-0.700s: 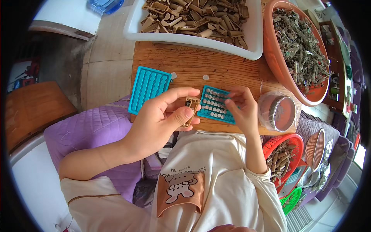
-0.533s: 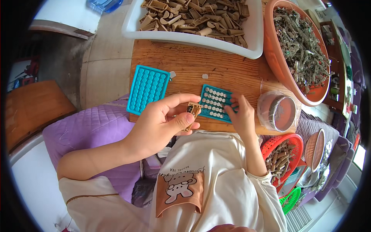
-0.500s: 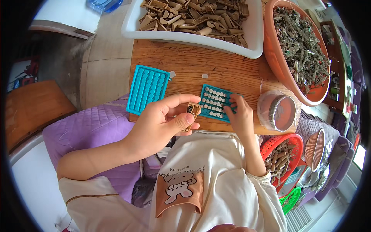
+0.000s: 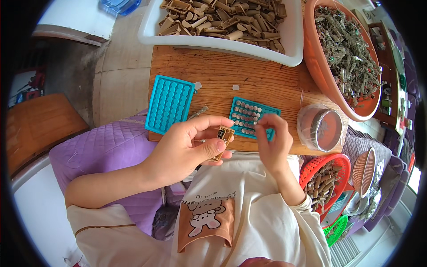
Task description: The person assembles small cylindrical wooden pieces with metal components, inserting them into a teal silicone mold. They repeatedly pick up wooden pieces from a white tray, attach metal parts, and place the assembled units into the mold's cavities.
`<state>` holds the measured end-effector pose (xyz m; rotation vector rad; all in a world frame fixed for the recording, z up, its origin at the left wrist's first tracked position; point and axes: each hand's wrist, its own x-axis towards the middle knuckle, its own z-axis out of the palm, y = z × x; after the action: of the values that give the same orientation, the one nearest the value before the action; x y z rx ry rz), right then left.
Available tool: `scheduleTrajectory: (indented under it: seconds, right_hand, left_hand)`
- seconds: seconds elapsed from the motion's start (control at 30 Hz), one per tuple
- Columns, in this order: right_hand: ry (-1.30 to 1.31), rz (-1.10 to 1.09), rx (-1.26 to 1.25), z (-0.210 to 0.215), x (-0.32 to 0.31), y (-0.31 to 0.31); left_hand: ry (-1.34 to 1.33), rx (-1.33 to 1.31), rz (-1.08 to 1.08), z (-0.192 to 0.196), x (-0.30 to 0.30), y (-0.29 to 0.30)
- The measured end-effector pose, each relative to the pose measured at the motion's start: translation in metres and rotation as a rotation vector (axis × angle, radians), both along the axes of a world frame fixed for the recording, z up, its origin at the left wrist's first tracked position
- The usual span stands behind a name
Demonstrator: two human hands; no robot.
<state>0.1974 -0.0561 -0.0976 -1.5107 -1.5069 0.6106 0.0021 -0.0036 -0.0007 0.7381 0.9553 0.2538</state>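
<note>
My left hand (image 4: 178, 144) is closed around a small tan plastic casing (image 4: 222, 135), its open side showing dark and metallic parts inside. A thin, pale stick-like piece (image 4: 199, 111) pokes out just above the back of that hand; I cannot tell whether the hand holds it. My right hand (image 4: 275, 142), slightly blurred, has thumb and forefinger pinched together at the near edge of a teal tray (image 4: 272, 111). Rows of small round metallic discs (image 4: 242, 113) sit in this tray. Whatever lies between the right fingertips is too small to make out.
Left on the wooden table (image 4: 200, 66) lies another teal tray (image 4: 169, 104) with round wells. A white bin (image 4: 293, 44) of tan casings stands behind, an orange basin (image 4: 311, 53) of tangled scraps at far right. Nearer are a plastic-lined round container (image 4: 327, 129) and a red basket (image 4: 307, 169).
My right hand has drawn back a little from the disc tray toward me, its fingers now pinched. The left hand has lowered slightly and tilted the casing, uncovering more of the stick-like piece.
</note>
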Motion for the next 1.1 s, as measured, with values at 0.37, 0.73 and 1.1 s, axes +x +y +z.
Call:
scheduleTrajectory:
  seconds: [0.37,0.73,1.1]
  right_hand:
    - [0.125,0.318,0.352,0.029,-0.032,0.007]
    - [-0.226,0.025,-0.285,-0.045,0.04,-0.016]
    - [-0.524,0.143,-0.137,-0.043,0.028,-0.018]
  left_hand:
    - [0.024,-0.091,-0.004,-0.01,0.001,-0.001]
    - [-0.018,0.058,-0.02,-0.005,-0.001,-0.004]
    - [-0.005,0.022,-0.062,-0.005,-0.002,-0.001]
